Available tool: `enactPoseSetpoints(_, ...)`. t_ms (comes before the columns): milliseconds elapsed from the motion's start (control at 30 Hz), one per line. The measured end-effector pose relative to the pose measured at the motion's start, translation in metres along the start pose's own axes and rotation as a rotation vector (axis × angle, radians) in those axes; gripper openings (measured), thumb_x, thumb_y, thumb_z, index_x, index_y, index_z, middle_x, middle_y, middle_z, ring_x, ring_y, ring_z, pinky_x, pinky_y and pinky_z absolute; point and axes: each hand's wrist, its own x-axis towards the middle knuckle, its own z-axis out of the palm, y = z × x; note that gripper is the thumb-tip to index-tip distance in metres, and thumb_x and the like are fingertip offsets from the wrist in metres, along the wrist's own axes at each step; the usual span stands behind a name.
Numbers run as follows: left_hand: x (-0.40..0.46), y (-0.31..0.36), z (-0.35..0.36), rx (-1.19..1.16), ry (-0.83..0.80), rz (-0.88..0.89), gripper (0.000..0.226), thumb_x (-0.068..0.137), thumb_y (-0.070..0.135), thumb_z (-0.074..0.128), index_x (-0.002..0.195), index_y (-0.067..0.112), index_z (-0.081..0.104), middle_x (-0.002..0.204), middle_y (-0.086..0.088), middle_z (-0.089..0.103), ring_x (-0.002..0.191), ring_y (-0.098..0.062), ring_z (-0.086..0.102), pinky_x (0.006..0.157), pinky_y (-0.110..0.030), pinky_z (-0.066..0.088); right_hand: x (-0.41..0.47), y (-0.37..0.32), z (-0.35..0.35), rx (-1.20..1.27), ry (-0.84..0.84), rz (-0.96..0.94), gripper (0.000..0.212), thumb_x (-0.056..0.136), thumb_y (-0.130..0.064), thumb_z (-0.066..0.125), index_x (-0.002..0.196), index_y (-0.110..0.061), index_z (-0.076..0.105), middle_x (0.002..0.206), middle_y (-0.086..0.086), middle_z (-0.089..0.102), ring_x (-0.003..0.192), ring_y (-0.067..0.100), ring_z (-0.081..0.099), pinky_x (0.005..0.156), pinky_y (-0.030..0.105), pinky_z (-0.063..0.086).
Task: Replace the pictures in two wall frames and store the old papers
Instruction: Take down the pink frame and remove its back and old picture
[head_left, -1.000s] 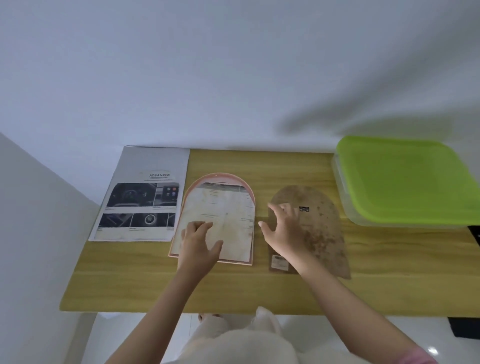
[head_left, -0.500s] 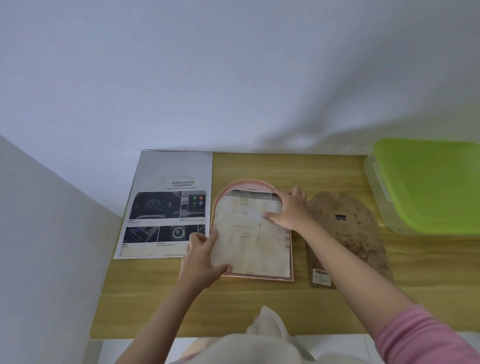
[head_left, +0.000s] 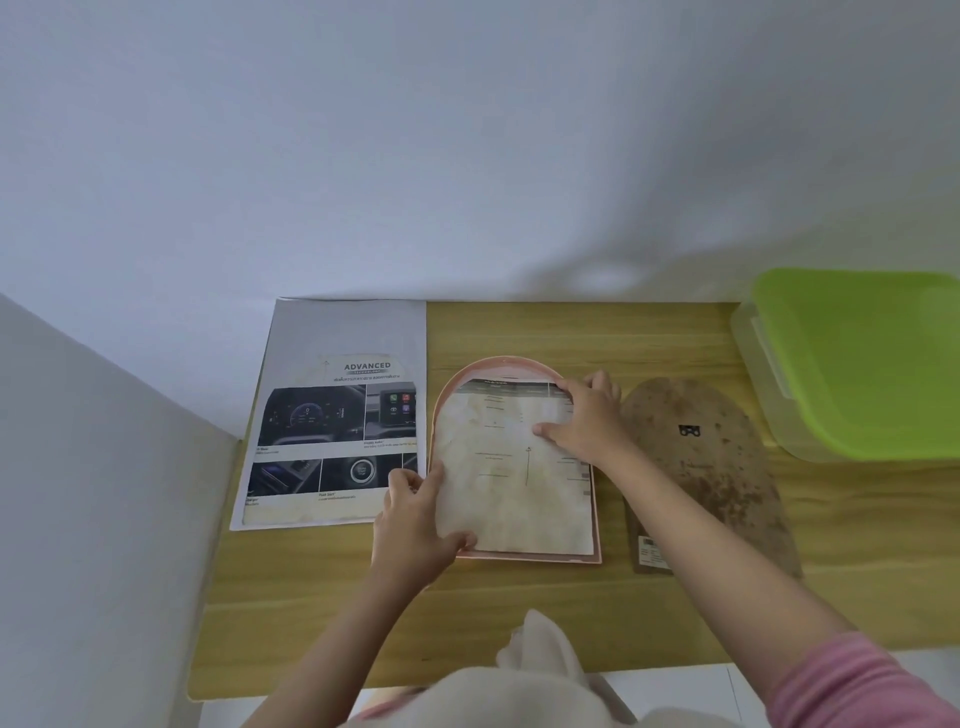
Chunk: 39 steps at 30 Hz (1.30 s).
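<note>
A pink arched frame (head_left: 535, 557) lies face down on the wooden table (head_left: 519, 613). A stained, yellowed old paper (head_left: 511, 493) lies in it. My left hand (head_left: 413, 512) pinches the paper's lower left edge, thumb on top. My right hand (head_left: 584, 415) presses on and grips the paper's upper right corner. The frame's brown arched backing board (head_left: 711, 467) lies to the right, partly under my right forearm. A printed car brochure sheet (head_left: 337, 415) lies to the left of the frame.
A clear plastic box with a green lid (head_left: 862, 358) stands at the back right of the table. A white wall rises behind the table and another on the left. A pale cloth (head_left: 540, 649) lies at the table's near edge.
My right hand left the backing board and moved to the paper's upper right corner. My left hand slid from the paper's face to its lower left edge. The camera shifted left.
</note>
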Motion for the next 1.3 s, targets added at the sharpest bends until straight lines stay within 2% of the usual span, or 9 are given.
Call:
enactPoseSetpoints(167,0.001,0.001,0.001,0.006,-0.005,-0.005,0.095,0.064,0.049,0.076,0.142,0.026,0.028,0.111,0.003,0.025,0.105,-0.017,0.04,0.09,-0.035,0.047,-0.004,0.0,0.003,0.06,0.061,-0.008,0.074,0.069,-0.045,0.077,0.131,-0.019,0.046,0.125,0.003,0.044,0.122,0.023,0.037,0.103,0.041,0.037)
enactPoseSetpoints(400,-0.001,0.001,0.001,0.011,-0.002,-0.011,0.095,0.064,0.051,0.075,0.143,0.026,0.027,0.113,0.002,0.026,0.105,-0.017,0.039,0.091,-0.036,0.047,-0.011,0.001,0.001,0.207,0.132,-0.079,0.055,0.074,-0.03,0.074,0.122,-0.024,0.048,0.121,-0.002,0.051,0.113,0.019,0.049,0.096,0.043,0.043)
enactPoseSetpoints(567,-0.004,0.004,-0.002,-0.002,-0.002,-0.026,0.096,0.065,0.05,0.075,0.143,0.026,0.026,0.118,-0.001,0.028,0.108,-0.019,0.04,0.092,-0.037,0.047,-0.022,0.002,0.0,0.455,0.029,-0.165,0.051,0.088,-0.013,0.061,0.132,-0.03,0.042,0.135,-0.008,0.051,0.122,0.019,0.051,0.096,0.032,0.045)
enactPoseSetpoints(633,-0.005,0.006,-0.004,0.016,-0.004,-0.032,0.095,0.065,0.051,0.075,0.143,0.026,0.025,0.12,-0.001,0.027,0.111,-0.02,0.038,0.094,-0.038,0.045,-0.027,-0.001,-0.002,0.556,0.073,-0.171,0.053,0.088,-0.008,0.061,0.133,-0.029,0.045,0.136,-0.014,0.047,0.128,0.009,0.043,0.102,0.022,0.037)
enactPoseSetpoints(767,-0.01,0.013,-0.01,0.095,0.006,0.007,0.092,0.071,0.052,0.069,0.144,0.028,0.018,0.13,-0.001,0.023,0.12,-0.023,0.032,0.101,-0.041,0.035,-0.032,-0.003,-0.013,0.691,0.123,-0.167,0.055,0.086,-0.008,0.064,0.134,-0.026,0.047,0.138,-0.016,0.044,0.127,-0.003,0.036,0.095,0.003,0.026)
enactPoseSetpoints(933,-0.01,0.023,-0.021,-0.1,0.088,0.17,0.085,0.077,0.037,0.069,0.146,0.028,0.02,0.119,-0.003,0.048,0.107,-0.018,0.046,0.092,-0.032,0.041,-0.041,0.01,-0.034,0.809,0.141,-0.175,0.055,0.084,-0.008,0.067,0.129,-0.034,0.05,0.138,-0.018,0.046,0.13,-0.002,0.037,0.1,0.01,0.028)
enactPoseSetpoints(1033,-0.015,0.037,-0.022,-0.243,0.116,0.19,0.072,0.079,0.02,0.071,0.141,0.022,0.034,0.12,0.0,0.052,0.101,-0.008,0.049,0.089,-0.023,0.041,-0.05,0.03,-0.045,0.831,0.155,-0.158,0.056,0.083,-0.007,0.067,0.13,-0.032,0.05,0.134,-0.02,0.046,0.128,-0.004,0.038,0.1,0.011,0.029)
enactPoseSetpoints(1100,-0.021,0.052,-0.017,-0.3,0.098,0.192,0.068,0.079,0.014,0.071,0.139,0.02,0.038,0.116,0.002,0.053,0.096,-0.01,0.053,0.088,-0.027,0.049,-0.059,0.049,-0.05,0.845,0.169,-0.129,0.056,0.083,-0.008,0.068,0.131,-0.029,0.051,0.134,-0.018,0.048,0.127,-0.004,0.039,0.1,0.012,0.03)
enactPoseSetpoints(1300,-0.052,0.114,0.033,-0.37,-0.041,0.206,0.066,0.078,0.01,0.07,0.136,0.018,0.041,0.099,0.011,0.053,0.083,-0.008,0.057,0.07,-0.019,0.05,-0.097,0.131,-0.059,0.906,0.295,0.109,0.045,0.077,-0.014,0.075,0.118,-0.024,0.058,0.104,-0.004,0.068,0.091,0.008,0.067,0.075,0.026,0.056)
